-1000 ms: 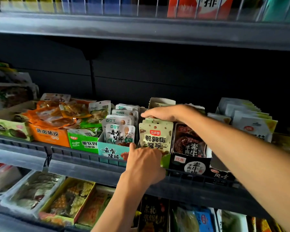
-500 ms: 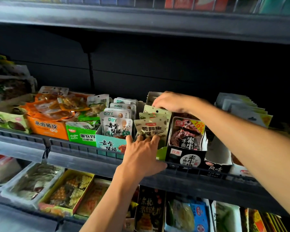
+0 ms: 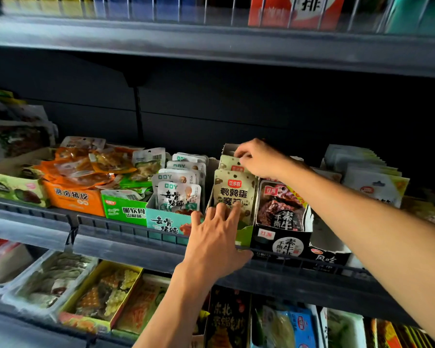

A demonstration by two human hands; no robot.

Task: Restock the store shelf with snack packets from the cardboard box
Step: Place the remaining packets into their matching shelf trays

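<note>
On the middle shelf [image 3: 126, 232], a row of open display cartons stands edge to edge along the front lip, and both hands work at the pale green carton [image 3: 244, 234] of speckled snack packets [image 3: 232, 192]. The left hand [image 3: 211, 239] lies flat against that carton's front, its fingers spread and nearly straight, fingertips touching the lower part of the foremost packet and the thumb reaching toward the teal carton [image 3: 165, 223] just beside it. The right hand [image 3: 258, 159] reaches in from the right over the black carton [image 3: 284, 243] of dark packets and curls its fingers over the top edges of the rearmost speckled packets, pinching them near the carton's back flap. The packets stand upright in a file, front to back, tight between the carton walls. Left of the teal carton come a green carton [image 3: 124, 209] and an orange one [image 3: 70, 198], each heaped with loose packets. Above the row there is a tall dark gap up to the underside of the upper shelf [image 3: 211, 41]. Behind the cartons the shelf back is a bare dark panel. The lower shelf holds trays [image 3: 48, 280] of goods below the left forearm.
</note>
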